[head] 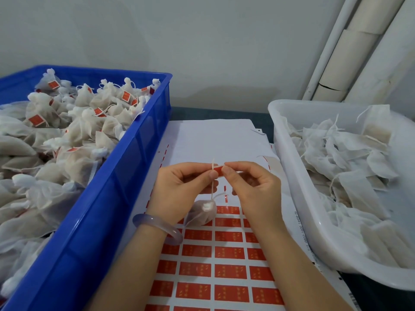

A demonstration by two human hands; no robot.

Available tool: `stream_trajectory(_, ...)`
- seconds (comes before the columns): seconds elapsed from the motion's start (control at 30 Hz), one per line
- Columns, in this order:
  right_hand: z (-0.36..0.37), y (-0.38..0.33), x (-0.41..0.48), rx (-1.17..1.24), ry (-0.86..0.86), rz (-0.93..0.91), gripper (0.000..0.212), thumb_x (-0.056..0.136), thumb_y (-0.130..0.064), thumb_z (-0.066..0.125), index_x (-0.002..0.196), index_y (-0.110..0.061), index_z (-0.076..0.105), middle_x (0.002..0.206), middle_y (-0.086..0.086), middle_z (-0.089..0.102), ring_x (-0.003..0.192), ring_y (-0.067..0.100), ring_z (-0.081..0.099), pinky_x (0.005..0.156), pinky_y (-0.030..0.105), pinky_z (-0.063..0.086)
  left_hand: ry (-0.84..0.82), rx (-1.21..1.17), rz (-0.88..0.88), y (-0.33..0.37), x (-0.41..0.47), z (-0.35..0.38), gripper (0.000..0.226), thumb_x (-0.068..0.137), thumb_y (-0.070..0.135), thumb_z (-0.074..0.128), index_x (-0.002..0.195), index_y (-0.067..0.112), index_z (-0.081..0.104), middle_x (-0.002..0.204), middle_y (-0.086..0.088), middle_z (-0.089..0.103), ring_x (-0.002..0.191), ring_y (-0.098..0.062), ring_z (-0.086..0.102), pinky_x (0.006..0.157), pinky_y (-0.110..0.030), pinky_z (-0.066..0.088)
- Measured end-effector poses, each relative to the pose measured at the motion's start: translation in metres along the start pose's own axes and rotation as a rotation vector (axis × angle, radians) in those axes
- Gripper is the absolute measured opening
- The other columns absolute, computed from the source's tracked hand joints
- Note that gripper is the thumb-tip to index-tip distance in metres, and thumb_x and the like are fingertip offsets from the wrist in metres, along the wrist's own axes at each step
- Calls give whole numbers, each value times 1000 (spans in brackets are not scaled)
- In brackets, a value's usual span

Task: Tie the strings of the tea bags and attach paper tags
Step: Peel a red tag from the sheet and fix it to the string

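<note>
A person's left hand (179, 187) and right hand (253, 187) meet over a worktable, thumb and forefinger of each closed in a fine pinch: the left on the thin white string (212, 188), the right on the small red paper tag (218, 169) being folded round it. Below them the small white mesh tea bag (202, 213) hangs from that string, gathered neck up, its base seemingly resting on the white backing sheet of red rectangular stickers (224, 254). The bag looks feather-light, soft and easily crumpled, and the string limp, so the sensible hold is up on the string near the tag, not on the pouch. The tag is thin, flexible and likely tacky inside, and calls for a square fold and a firm press. At left, the glossy blue plastic crate (107, 209) is heaped with puffy, knotted and tagged bags (78, 122); at right, the translucent white plastic tub (292, 176) holds flat, loose-stringed bags (348, 158). A smooth pale lilac bangle (157, 223) circles the left wrist
</note>
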State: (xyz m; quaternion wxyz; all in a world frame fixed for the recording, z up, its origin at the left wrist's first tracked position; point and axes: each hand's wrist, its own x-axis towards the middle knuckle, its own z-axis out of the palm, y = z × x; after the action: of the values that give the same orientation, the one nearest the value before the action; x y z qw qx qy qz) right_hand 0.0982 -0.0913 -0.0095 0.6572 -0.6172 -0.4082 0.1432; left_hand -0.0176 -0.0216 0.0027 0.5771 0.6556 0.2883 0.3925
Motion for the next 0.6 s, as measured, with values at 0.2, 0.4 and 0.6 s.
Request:
stream_trajectory(0.2, 0, 2, 0, 22, -60, 2, 15, 85, -21, 65, 86, -35, 65, 85, -16, 68, 75, 4, 64, 68, 15, 54, -2, 0, 0, 0, 0, 0, 20, 66, 26, 64, 85, 24, 69, 74, 6, 73, 68, -11, 70, 59, -16, 53)
stream_trajectory(0.4, 2, 6, -1, -7, -129, -45, 20, 90, -13, 58, 80, -31, 60, 73, -20, 63, 70, 2, 60, 65, 13, 50, -4, 24, 27, -3, 0, 0, 13, 78, 7, 66, 84, 18, 71, 68, 4, 72, 61, -9, 68, 55, -13, 51)
stream_trajectory(0.6, 8, 11, -5, -49, -140, -92, 21, 91, -17, 57, 80, -35, 57, 79, -29, 63, 82, -3, 61, 68, 9, 48, 16, 40, 27, -7, 3, -3, 9, 79, 6, 67, 80, 14, 70, 62, 3, 69, 54, -9, 63, 54, -15, 51)
